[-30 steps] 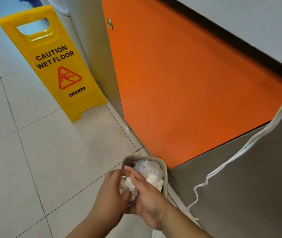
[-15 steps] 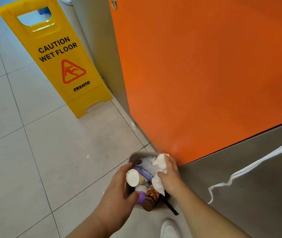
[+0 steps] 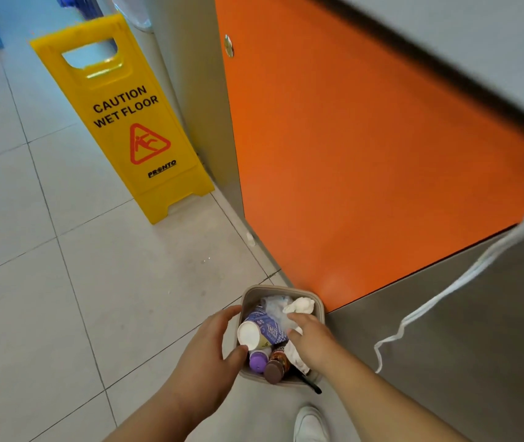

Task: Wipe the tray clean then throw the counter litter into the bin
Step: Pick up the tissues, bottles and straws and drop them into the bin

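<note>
over the bin (image 3: 274, 286), left hand (image 3: 208, 352) fingers curled round its rim, right hand (image 3: 313, 344) fingers pinching crumpled tissue (image 3: 300, 306)

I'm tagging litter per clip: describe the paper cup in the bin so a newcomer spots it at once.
Below the orange panel stands a small beige bin. The paper cup lies on its side at the bin's left, beside a purple-capped bottle, a brown-capped bottle and white tissue. Only it shows a round white end and blue-purple print.
</note>
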Motion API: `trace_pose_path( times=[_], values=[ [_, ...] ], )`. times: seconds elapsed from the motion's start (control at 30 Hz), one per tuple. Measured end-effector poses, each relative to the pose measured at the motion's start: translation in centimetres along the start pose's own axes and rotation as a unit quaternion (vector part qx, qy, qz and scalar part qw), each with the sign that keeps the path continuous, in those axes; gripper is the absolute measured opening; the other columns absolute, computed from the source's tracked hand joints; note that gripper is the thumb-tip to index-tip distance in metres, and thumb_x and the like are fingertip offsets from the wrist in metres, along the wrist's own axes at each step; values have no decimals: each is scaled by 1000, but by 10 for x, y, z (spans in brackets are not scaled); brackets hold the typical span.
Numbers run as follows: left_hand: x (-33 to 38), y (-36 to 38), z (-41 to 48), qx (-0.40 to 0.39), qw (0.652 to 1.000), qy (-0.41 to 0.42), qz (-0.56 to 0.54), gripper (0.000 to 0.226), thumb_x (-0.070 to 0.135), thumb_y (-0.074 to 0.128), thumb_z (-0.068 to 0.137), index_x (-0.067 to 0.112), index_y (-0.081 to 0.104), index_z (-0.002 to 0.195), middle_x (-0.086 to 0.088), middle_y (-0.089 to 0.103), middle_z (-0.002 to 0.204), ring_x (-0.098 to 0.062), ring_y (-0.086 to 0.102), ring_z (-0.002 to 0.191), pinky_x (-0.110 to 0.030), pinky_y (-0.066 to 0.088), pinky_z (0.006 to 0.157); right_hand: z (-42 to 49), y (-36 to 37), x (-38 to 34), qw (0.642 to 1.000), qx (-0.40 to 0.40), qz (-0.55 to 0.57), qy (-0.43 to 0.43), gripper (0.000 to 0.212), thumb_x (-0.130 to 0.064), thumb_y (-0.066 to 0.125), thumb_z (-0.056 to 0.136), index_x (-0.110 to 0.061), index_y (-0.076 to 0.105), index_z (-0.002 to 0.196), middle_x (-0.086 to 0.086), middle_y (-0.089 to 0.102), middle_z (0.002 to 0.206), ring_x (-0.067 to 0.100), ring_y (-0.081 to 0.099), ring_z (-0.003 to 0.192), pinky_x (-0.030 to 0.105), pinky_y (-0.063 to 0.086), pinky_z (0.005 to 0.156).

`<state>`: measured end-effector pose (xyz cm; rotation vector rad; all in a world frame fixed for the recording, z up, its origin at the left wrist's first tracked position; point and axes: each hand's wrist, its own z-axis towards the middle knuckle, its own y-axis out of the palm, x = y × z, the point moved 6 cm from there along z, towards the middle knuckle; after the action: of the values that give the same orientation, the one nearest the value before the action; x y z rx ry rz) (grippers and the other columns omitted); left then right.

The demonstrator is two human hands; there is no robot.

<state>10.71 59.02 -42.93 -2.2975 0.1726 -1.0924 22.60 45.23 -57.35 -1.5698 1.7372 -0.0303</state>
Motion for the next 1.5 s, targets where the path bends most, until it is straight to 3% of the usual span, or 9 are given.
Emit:
trace_pose_path(
  times=[0.13,0.3,0.4,0.5,0.6,0.73,1.0,1.2,1.5],
  values=[
    [37,-28,-25,7,1000,28,-5,49,18,55,92,38,38,133,27,36,123,5,35,111,-12,28,94,-66,-32,-48,985,-19,168,-18,28,-27,49,96,-26,58,124,-1,57,126,12,54,103,17,41,75],
    [98,-82,-74,19,997,69,-4,43,19,58,91,39,45,126,22,47,125,3,42,114,-17,33,101,-178,-97,-133,965,-14,243,-93,17,-27,52,95,-39,64,93,-17,63,98,2,59,95,13,44,75],
    [142,-117,-105,35,992,117,-2,43,14,63,87,47,51,110,30,56,114,1,50,114,-14,39,90,-251,-146,-178,955,13,261,-143,20,-22,56,93,-38,66,88,-11,68,94,-1,60,83,11,45,74],
    [191,-140,-137,37,985,169,-13,51,9,65,85,57,57,99,43,55,103,12,52,106,-14,46,78,-330,-200,-207,944,50,259,-199,23,-19,55,93,-38,67,88,-4,69,97,6,60,85,25,50,86],
    [243,-151,-165,27,972,231,-14,64,5,65,83,65,49,99,39,62,95,15,58,94,-23,54,75,-399,-257,-214,933,103,255,-230,21,-12,50,97,-27,64,99,-4,66,95,2,59,75,12,45,67],
    [312,-144,-189,3,955,294,-36,60,-2,61,85,57,59,93,23,70,93,4,64,87,-20,50,74,-466,-322,-188,917,204,265,-220,21,-14,49,96,-21,68,101,-7,70,94,5,63,81,18,46,72],
    [440,-87,-209,-61,925,373,-18,29,10,55,92,36,63,101,28,64,96,3,60,92,-11,46,76,-517,-421,-80,892,358,244,-127,15,-24,54,94,-27,69,97,-9,67,102,8,63,93,20,47,76],
    [500,-30,-203,-61,928,368,2,29,13,53,92,40,63,98,25,66,93,3,61,90,-9,45,72,-515,-476,-9,917,369,130,-78,15,-23,54,93,-24,69,96,-15,62,89,1,56,79,10,40,62],
    [548,40,-187,-57,934,351,21,22,22,53,94,43,61,97,15,66,100,-1,60,97,-14,43,76,-481,-521,43,937,337,-3,-90,17,-25,55,92,-23,67,104,-11,55,103,5,53,89,14,40,79]
  ],
)
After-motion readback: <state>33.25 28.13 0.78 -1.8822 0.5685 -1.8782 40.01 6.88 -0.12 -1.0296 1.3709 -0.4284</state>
